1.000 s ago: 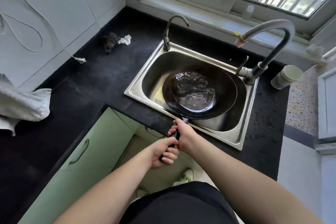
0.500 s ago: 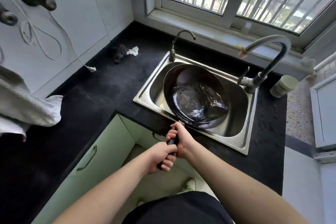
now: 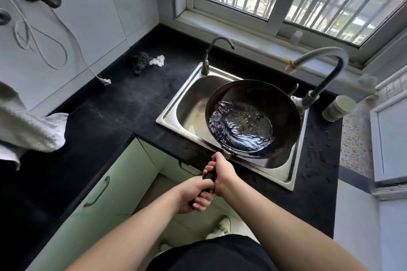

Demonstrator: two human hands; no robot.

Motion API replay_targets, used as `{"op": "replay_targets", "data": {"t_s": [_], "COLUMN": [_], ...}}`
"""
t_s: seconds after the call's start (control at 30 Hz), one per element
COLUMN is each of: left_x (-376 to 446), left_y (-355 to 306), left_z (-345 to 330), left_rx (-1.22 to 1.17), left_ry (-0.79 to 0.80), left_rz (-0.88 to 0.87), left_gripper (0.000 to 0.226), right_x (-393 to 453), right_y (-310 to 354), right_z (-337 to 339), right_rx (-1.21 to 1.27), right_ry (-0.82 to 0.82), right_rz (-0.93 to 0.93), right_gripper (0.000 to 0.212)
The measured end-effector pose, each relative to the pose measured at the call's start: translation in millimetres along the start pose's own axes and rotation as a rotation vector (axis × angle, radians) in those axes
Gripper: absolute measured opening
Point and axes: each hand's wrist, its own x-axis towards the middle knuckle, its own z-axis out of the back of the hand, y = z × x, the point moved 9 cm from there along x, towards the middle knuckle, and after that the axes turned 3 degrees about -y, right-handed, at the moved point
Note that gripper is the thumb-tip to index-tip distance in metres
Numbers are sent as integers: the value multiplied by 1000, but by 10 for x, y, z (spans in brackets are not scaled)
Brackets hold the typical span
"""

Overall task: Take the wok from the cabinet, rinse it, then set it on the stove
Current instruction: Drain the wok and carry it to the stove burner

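Note:
A dark round wok (image 3: 277, 101) hangs over the right half of the steel sink (image 3: 176, 105), with rippling water pooled in its lower left part. Its black handle (image 3: 209, 176) reaches toward me over the counter's front edge. My right hand (image 3: 222, 174) grips the handle close to the wok. My left hand (image 3: 195, 196) grips the handle's end just behind it. The stove is not in view.
A tall grey faucet (image 3: 326, 77) arches over the sink's right rear and a small faucet (image 3: 211, 53) stands at its back left. A white cup (image 3: 339, 108) lies right of the sink. A scrubber (image 3: 142, 62) lies on the black counter (image 3: 105, 116); a green cabinet door (image 3: 110, 185) stands open below.
The wok has swung from the sink's left side toward its right, and the water has sloshed to the wok's left. Both hands keep their hold on the handle.

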Motion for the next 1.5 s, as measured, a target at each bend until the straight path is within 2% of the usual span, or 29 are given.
{"op": "replay_targets", "data": {"t_s": [0.33, 0.77, 1.0, 1.23, 1.5], "left_x": [11, 85, 22, -98, -105], "left_y": [-363, -288, -396, -336, -220], "left_z": [-81, -40, -90, 15, 119], "left_rx": [63, -57, -90, -83, -105], "left_ry": [-114, -28, -57, -108, -86], "left_rz": [-35, -77, 6, 6, -24], "left_gripper": [26, 25, 30, 27, 32], "right_x": [48, 11, 31, -18, -32], "right_y": [214, 274, 337, 143, 84], "right_z": [-199, -171, -228, -323, -324], "right_rx": [87, -71, -44, -41, -111], "right_ry": [150, 51, 45, 103, 56], "right_rz": [-132, 1, -47, -138, -56], "right_gripper": [31, 23, 26, 30, 23]}}
